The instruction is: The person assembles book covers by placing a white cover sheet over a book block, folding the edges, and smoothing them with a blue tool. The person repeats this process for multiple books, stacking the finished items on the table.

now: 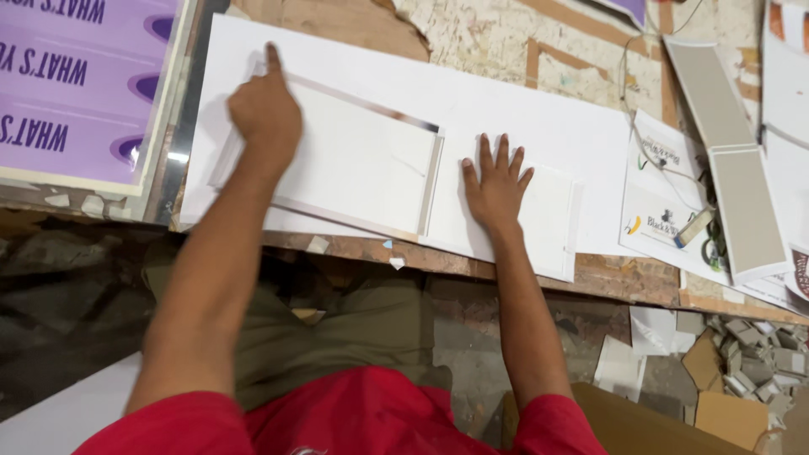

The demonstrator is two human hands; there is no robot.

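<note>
A large white board (539,126) lies across a worn wooden workbench (624,282). On it rests a smaller white panel (354,173) with a thin grey edge strip along its top, right and bottom sides. My left hand (265,109) is curled into a loose fist, its index finger stretched out and pressing the panel's upper left corner. Flat on the white sheet just right of the panel lies my right hand (495,187), fingers spread, holding nothing.
A purple printed sign (72,84) fills the upper left. Right of the board lie printed papers (661,198), a small cutter-like tool (693,227), a thin cord and two grey boards (729,152). Cardboard scraps and offcuts (750,358) litter the floor below the bench edge.
</note>
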